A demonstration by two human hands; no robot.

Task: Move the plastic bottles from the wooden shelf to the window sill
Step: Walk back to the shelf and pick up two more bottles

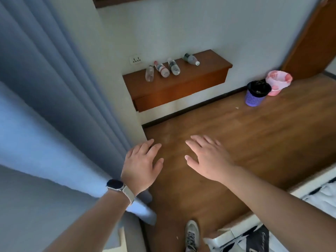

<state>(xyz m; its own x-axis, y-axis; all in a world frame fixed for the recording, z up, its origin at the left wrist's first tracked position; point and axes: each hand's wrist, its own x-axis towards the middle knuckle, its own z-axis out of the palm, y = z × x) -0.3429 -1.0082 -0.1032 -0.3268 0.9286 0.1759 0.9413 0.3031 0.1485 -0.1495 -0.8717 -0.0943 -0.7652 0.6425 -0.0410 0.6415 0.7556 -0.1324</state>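
Several plastic bottles stand on the wooden shelf fixed to the far wall: a clear one at the left, a red-labelled one, another clear one, and one lying on its side further right. My left hand, with a watch on the wrist, and my right hand are stretched out in front of me over the floor, palms down, fingers spread, holding nothing. Both are well short of the shelf. The window sill is not in view.
A blue-grey curtain hangs along the left. A purple basket with a black liner and a pink bin stand on the wooden floor at the right. A bed edge is at the lower right, my shoe below.
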